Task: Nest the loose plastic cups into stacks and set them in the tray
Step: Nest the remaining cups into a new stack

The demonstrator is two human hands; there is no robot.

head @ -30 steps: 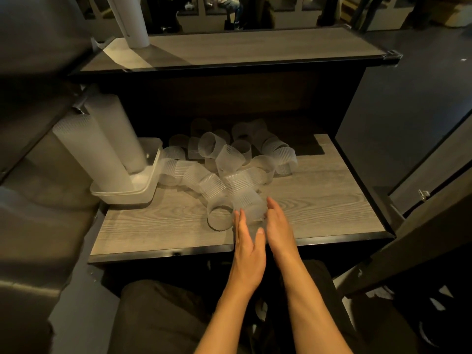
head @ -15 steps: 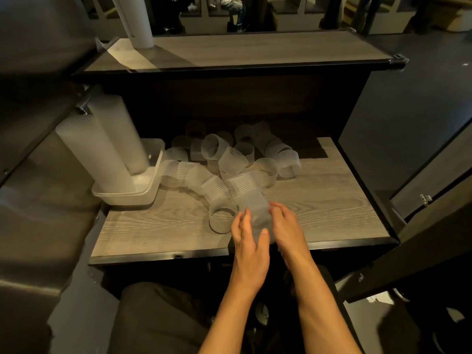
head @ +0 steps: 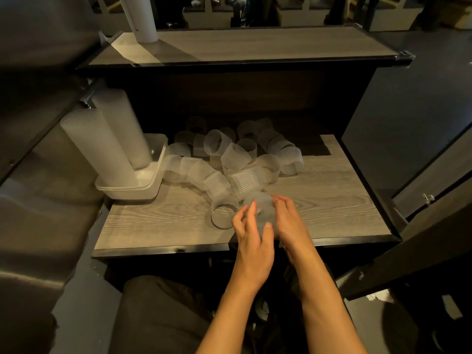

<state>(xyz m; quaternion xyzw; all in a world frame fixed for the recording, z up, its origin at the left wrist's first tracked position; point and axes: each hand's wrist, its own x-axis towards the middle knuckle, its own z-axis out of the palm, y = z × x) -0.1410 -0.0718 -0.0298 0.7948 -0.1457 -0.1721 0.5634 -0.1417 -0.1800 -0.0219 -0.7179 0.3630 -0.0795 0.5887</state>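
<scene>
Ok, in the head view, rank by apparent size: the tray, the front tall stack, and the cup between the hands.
1. front tall stack
2. tray, though its far end is hidden
3. cup, smallest despite being nearest

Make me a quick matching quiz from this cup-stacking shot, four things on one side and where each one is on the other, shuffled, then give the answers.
Things:
1. tall cup stacks
2. cup between both hands
3. white post
4. loose cup pile

Places:
A. on the upper shelf
B. spread over the middle of the lower shelf
C. standing in the tray
D. near the front edge of the lower shelf

Pairs: 1-C, 2-D, 3-A, 4-B
</scene>
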